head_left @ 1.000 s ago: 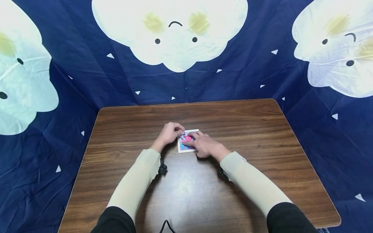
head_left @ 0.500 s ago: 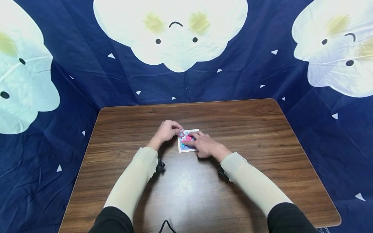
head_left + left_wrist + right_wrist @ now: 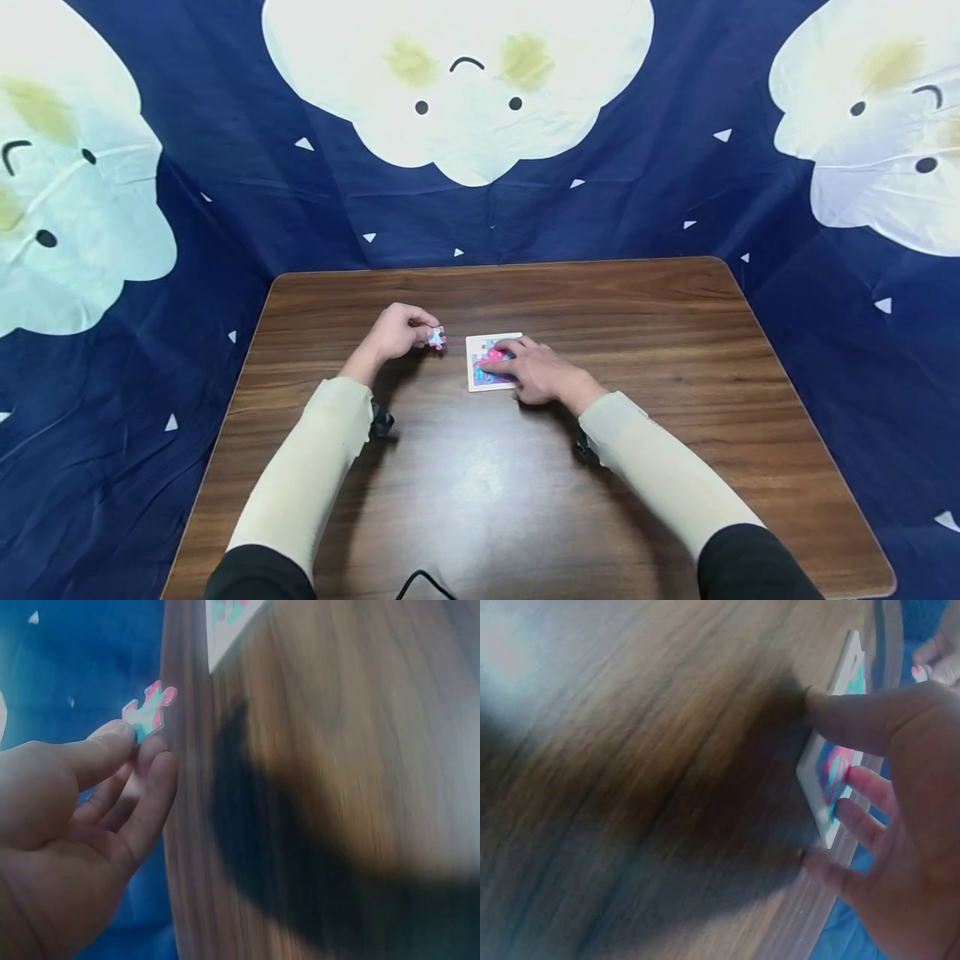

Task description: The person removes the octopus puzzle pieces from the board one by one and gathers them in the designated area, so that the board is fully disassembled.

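My left hand [image 3: 397, 331] pinches a small jigsaw piece [image 3: 437, 337] between thumb and fingertips, above the table and left of the puzzle. In the left wrist view the piece [image 3: 150, 712] is pink and pale blue with rounded knobs. A small square jigsaw puzzle [image 3: 471, 368] with a white border lies flat on the table, its picture pink, blue and purple. Spread over the puzzle's right side, my right hand [image 3: 543, 372] touches it with extended fingers and hides that part. In the right wrist view the thumb [image 3: 847, 718] overlaps the puzzle's border.
The brown wood-grain table [image 3: 600, 308] has rounded far corners. Dark blue cloth [image 3: 420, 217] with white cloud faces hangs behind it and at both sides. A black cable [image 3: 422, 575] shows at the near edge, between the forearms.
My left hand has moved left, away from the puzzle's far-left corner, with the jigsaw piece now lifted off in its fingers. My right hand stays on the puzzle. The head view has shifted slightly.
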### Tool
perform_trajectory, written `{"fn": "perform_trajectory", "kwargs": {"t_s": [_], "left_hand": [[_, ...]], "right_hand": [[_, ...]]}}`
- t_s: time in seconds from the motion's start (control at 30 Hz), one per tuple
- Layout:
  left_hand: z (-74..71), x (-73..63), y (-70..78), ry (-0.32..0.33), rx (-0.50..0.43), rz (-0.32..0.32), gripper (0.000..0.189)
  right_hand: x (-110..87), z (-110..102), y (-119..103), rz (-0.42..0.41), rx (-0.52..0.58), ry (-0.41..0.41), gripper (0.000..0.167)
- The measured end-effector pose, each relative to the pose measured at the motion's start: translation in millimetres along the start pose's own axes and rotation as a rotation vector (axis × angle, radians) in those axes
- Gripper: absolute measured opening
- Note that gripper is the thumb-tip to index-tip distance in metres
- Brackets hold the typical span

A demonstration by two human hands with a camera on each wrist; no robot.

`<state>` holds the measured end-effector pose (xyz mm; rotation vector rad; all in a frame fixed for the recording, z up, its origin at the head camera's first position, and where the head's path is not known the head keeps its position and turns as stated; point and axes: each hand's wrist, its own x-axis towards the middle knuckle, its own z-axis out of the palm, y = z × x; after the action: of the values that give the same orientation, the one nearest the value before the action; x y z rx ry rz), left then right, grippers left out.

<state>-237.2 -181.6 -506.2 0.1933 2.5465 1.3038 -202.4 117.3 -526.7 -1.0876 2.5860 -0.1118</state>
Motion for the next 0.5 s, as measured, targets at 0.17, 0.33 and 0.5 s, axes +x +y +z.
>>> {"fn": "perform_trajectory", "kwargs": {"t_s": [0.17,0.33,0.5], "left_hand": [[-17.8,-7.4,-15.1,0.021,0.038,-0.01,0.014],[-33.1,-18.7,-33.4,0.05,0.066,-0.024,0.014],[-45.9,-28.6,-48.5,0.071,0.053,-0.045,0.014]], "right_hand": [[-4.6,-3.9,6.3,-0.016,-0.001,-0.014,0.071],[-9.5,-2.0,10.5,-0.032,0.018,-0.022,0.066],[-15.6,2.9,14.7,-0.039,0.063,0.027,0.065]]}}
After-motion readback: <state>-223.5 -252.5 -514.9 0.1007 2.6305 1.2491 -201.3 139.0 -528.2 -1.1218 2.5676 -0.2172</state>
